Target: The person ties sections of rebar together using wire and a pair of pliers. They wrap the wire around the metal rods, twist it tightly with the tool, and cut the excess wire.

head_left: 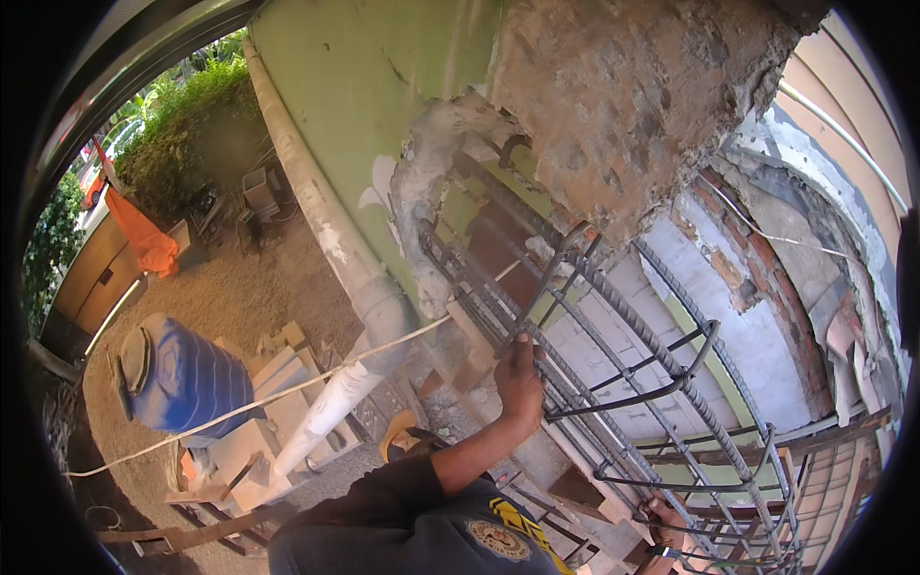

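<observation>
A cage of ribbed steel rebar (652, 335), with bent stirrups tying its long bars, runs from the broken concrete down to the lower right. My left hand (520, 381) is closed at the cage's left side, its fingers around a rebar near a stirrup. Lower down, my right hand (668, 525), with a watch (663, 551) at the wrist, is closed on the cage's lower left bars. The bars hide part of its fingers.
Rough broken concrete (642, 105) hangs over the cage, beside a green wall (374, 67). A pale pipe (311, 192) and a thin cable (287, 390) cross the left. Beyond are a blue barrel (196, 374), stacked slabs (278, 374) and a brown hat (395, 433). Exposed brick (747, 259) lies right.
</observation>
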Demonstrator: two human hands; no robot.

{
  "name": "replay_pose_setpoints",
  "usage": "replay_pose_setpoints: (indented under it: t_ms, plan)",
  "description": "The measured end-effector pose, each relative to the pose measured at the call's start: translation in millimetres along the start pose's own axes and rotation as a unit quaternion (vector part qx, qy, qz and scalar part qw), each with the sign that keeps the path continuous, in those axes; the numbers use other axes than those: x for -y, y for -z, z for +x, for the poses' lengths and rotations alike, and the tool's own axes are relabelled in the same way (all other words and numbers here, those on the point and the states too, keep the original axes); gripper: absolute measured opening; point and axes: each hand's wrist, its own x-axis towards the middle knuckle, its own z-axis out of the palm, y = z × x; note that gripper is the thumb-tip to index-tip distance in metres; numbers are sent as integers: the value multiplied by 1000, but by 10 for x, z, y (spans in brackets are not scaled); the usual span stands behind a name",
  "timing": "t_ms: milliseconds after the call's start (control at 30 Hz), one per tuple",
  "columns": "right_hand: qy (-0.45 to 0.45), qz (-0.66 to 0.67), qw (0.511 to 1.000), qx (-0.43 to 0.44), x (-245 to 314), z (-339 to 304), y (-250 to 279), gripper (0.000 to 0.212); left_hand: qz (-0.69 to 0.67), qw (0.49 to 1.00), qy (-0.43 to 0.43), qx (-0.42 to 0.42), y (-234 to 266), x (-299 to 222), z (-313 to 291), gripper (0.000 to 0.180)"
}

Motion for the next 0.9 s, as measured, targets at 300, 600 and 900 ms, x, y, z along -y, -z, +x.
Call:
replay_pose_setpoints:
  t_ms: [300,600,900]
  plan:
    - [0,-10,1000,28,40,100,80,23,35,994,-100,34,56,188,211,43]
    - [27,-10,1000,2,6,9,44,23,-23,995,45,85,62,109,111,53]
    - [15,65,998,-17,262,-26,75,29,-75,992,19,98,-83,106,190,42]
